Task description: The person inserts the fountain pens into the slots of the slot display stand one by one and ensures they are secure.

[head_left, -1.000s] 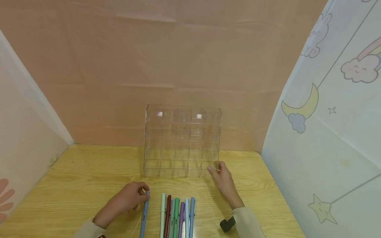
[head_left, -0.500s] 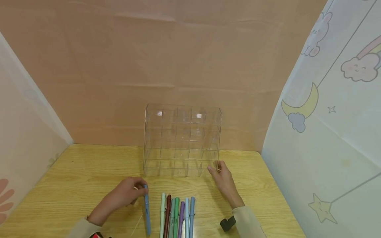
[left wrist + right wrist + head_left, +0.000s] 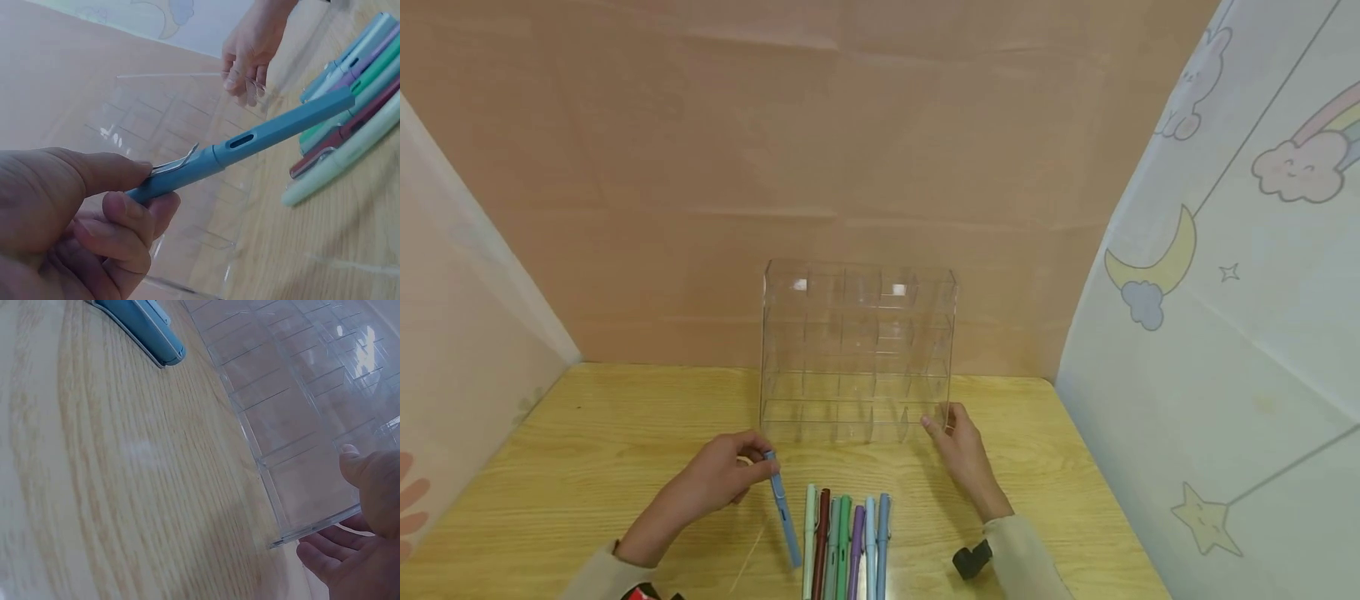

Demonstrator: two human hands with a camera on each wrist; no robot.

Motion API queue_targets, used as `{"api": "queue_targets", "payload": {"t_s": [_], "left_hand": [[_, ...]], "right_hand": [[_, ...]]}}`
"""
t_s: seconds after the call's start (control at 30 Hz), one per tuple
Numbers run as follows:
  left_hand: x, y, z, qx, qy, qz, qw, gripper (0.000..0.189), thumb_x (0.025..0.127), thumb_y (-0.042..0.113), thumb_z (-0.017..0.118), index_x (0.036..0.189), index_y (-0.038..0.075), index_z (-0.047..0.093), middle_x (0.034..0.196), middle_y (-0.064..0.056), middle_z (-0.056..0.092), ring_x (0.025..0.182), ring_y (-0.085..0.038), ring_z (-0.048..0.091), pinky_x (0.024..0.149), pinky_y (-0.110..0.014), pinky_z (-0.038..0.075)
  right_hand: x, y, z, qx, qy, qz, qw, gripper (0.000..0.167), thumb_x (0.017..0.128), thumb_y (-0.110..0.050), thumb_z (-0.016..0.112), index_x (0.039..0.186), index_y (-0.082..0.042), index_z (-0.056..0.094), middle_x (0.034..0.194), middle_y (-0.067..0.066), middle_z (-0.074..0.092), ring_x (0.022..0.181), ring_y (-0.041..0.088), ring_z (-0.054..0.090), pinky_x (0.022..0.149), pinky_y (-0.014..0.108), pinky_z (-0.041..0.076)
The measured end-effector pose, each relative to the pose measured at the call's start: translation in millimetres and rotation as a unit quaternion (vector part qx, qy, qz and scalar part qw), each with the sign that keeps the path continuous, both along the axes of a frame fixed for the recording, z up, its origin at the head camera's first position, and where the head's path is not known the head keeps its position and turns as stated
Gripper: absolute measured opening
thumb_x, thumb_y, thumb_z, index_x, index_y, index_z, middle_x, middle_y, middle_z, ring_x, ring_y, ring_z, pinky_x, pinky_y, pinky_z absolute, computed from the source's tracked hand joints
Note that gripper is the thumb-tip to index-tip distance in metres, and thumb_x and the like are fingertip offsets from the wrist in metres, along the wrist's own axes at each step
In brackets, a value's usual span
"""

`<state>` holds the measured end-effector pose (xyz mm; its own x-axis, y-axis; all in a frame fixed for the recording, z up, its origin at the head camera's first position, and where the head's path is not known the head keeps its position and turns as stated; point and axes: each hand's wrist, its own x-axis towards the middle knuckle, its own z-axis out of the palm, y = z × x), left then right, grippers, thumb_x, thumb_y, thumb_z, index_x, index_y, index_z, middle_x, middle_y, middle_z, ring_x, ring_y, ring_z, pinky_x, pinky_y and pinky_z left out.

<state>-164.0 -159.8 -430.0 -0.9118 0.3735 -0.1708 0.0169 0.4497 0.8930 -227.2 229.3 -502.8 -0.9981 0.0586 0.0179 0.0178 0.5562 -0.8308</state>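
Note:
My left hand (image 3: 726, 473) pinches a blue pen (image 3: 262, 137) by its capped end, between thumb and fingers. The pen has a metal clip and hangs tilted, its other end toward the row of pens. With thumb in front and fingers behind, my right hand (image 3: 961, 450) grips the lower right side of a clear plastic organizer (image 3: 857, 387). The organizer stands upright with several tiers of small compartments, and no pens show in it. Between the hands and nearer me lies a row of pens: pale green (image 3: 809, 533), dark red (image 3: 822, 542), greens, purple (image 3: 856, 546) and blues.
The wooden table (image 3: 587, 467) ends at a tan backdrop (image 3: 850, 167) behind the organizer. Printed cloth walls (image 3: 1240, 350) close in the sides. A thin pale strip (image 3: 747, 562) lies left of the pens. A black device (image 3: 972, 560) sits at the right wrist.
My left hand has lifted the blue pen and moved slightly forward. The pen's lower end has swung to the right, toward the row. The right hand keeps its hold on the organizer.

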Motion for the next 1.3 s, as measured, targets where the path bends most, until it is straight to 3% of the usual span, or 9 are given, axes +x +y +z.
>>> {"api": "queue_targets", "payload": {"t_s": [0.33, 0.53, 0.63, 0.9, 1.3], "left_hand": [[4.0, 15.6, 12.3, 0.035, 0.036, 0.025, 0.9984, 0.033, 0.104, 0.027, 0.071, 0.120, -0.001, 0.063, 0.108, -0.011, 0.067, 0.052, -0.006, 0.042, 0.048, -0.023, 0.038], [1.4, 27.1, 22.6, 0.040, 0.041, 0.063, 0.9964, 0.029, 0.103, 0.029, 0.073, 0.113, 0.003, 0.063, 0.086, -0.005, 0.060, 0.052, -0.007, 0.042, 0.048, -0.023, 0.036], [0.0, 34.1, 26.0, 0.046, 0.056, 0.079, 0.9942, 0.030, 0.102, 0.030, 0.074, 0.113, 0.005, 0.063, 0.085, -0.005, 0.058, 0.051, -0.008, 0.042, 0.047, -0.024, 0.036], [-1.7, 51.1, 27.3, 0.059, 0.078, 0.109, 0.9893, 0.026, 0.101, 0.028, 0.075, 0.107, 0.007, 0.061, 0.091, -0.008, 0.061, 0.051, -0.009, 0.043, 0.046, -0.023, 0.033], [-3.2, 66.2, 24.9, 0.049, 0.092, 0.135, 0.9853, 0.024, 0.104, 0.034, 0.071, 0.109, 0.012, 0.061, 0.062, 0.000, 0.052, 0.051, -0.012, 0.042, 0.047, -0.023, 0.028]], "right_hand": [[4.4, 3, -3.1, -0.018, -0.001, -0.003, 0.9998, 0.064, 0.109, -0.042, 0.062, 0.154, -0.001, 0.043, 0.159, 0.032, 0.046, 0.144, 0.056, 0.051, 0.112, 0.064, 0.050], [3.4, 3, -3.6, -0.020, 0.003, -0.002, 0.9998, 0.063, 0.109, -0.039, 0.063, 0.154, 0.000, 0.043, 0.158, 0.032, 0.047, 0.144, 0.056, 0.050, 0.112, 0.065, 0.050], [2.9, 3, -4.0, -0.016, 0.003, -0.007, 0.9998, 0.062, 0.108, -0.039, 0.063, 0.153, 0.000, 0.043, 0.157, 0.032, 0.049, 0.143, 0.056, 0.051, 0.112, 0.065, 0.050], [4.0, 5, -1.6, -0.017, -0.003, 0.000, 0.9999, 0.063, 0.108, -0.039, 0.063, 0.153, 0.001, 0.043, 0.156, 0.031, 0.050, 0.144, 0.055, 0.051, 0.112, 0.067, 0.048], [5.7, 7, 2.9, -0.024, -0.002, 0.004, 0.9997, 0.063, 0.108, -0.037, 0.064, 0.152, 0.003, 0.043, 0.153, 0.029, 0.054, 0.144, 0.052, 0.052, 0.112, 0.065, 0.049]]}}
